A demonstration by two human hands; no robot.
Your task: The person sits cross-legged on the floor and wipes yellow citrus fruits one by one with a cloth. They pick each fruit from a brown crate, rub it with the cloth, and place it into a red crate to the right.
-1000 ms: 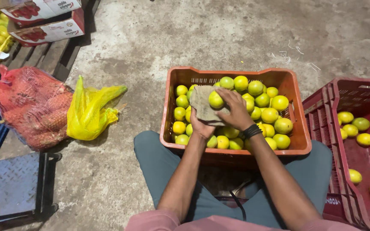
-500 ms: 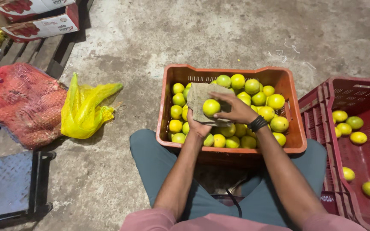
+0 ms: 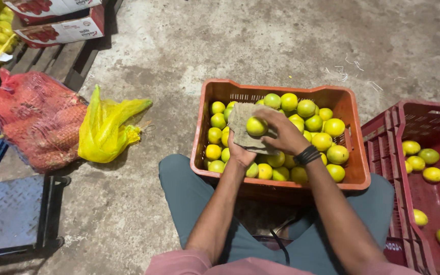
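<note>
At centre frame, the left hand (image 3: pixel 240 153) holds a grey cloth (image 3: pixel 240 127) spread over its palm, fingers closed under it. The right hand (image 3: pixel 281 135) presses a yellow-green citrus fruit (image 3: pixel 256 126) against the cloth, fingers clamped around it. Both hover above an orange crate (image 3: pixel 355 173) full of similar fruit. A red crate (image 3: pixel 383 137) with a few fruits stands at the right edge. A yellow mesh bag (image 3: pixel 105 132) and a red mesh sack (image 3: pixel 36 119) lie on the concrete floor (image 3: pixel 240 46) at left.

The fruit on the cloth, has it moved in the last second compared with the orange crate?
Yes. The yellow-green fruit has shifted toward the orange crate's left side, on the cloth.
</note>
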